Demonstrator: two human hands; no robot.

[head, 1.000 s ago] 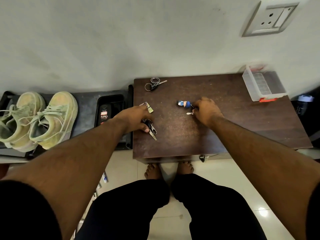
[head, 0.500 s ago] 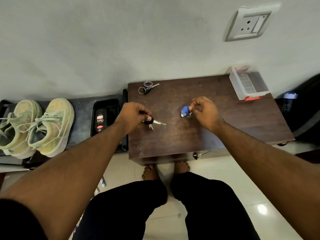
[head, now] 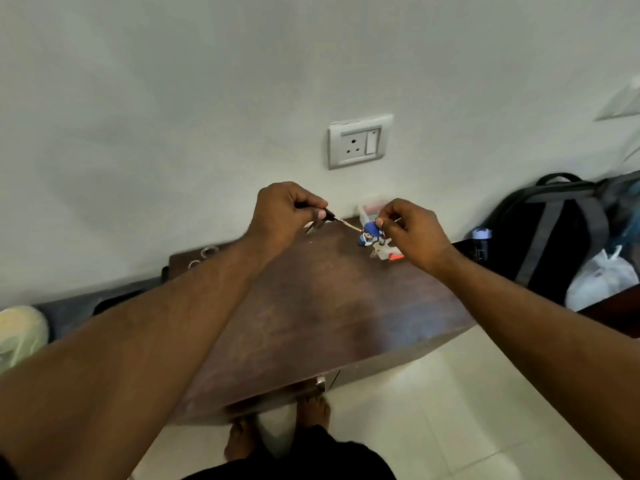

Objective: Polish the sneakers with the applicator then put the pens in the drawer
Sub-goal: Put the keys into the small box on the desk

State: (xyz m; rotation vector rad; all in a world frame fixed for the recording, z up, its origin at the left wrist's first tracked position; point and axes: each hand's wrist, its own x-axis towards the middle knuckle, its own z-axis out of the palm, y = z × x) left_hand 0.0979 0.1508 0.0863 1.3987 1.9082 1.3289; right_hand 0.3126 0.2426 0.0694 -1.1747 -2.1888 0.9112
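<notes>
Above the tabletop (head: 311, 306), the left hand (head: 280, 211) pinches a black-headed key (head: 329, 216); the right hand (head: 412, 230) pinches a blue figurine keychain (head: 369, 233).

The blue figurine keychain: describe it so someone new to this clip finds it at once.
Start at the white wall socket and drop to the dark brown wooden table below it. Above the table's far right end, the right hand pinches a small blue figurine keychain. It is the only bright blue item; the left hand holds a black-headed key.

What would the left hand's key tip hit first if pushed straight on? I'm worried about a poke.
Likely the blue figure keychain held by the right hand; the left hand aims its key at it, though depth is unclear.
</notes>
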